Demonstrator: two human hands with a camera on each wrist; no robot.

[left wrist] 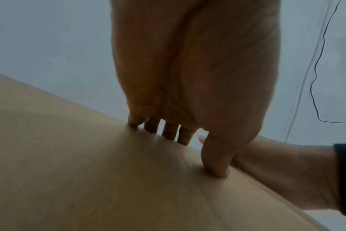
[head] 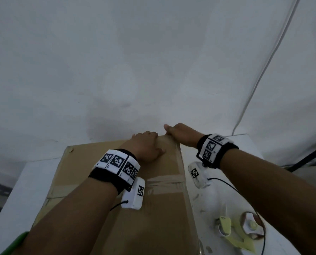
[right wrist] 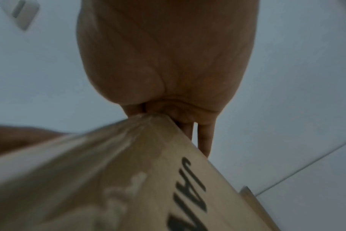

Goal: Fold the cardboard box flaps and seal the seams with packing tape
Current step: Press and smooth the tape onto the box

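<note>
1. Cardboard box (head: 162, 208) sits on the bench (head: 15, 190), top taped; left hand (head: 146, 148) at its 12 o'clock edge, right hand (head: 181, 134) on the 1 o'clock corner.
2. Left wrist: fingers (left wrist: 169, 132) hook that edge, thumb pressing the top.
3. Right wrist: fingers (right wrist: 205, 140) lie straight down the far face.
</note>
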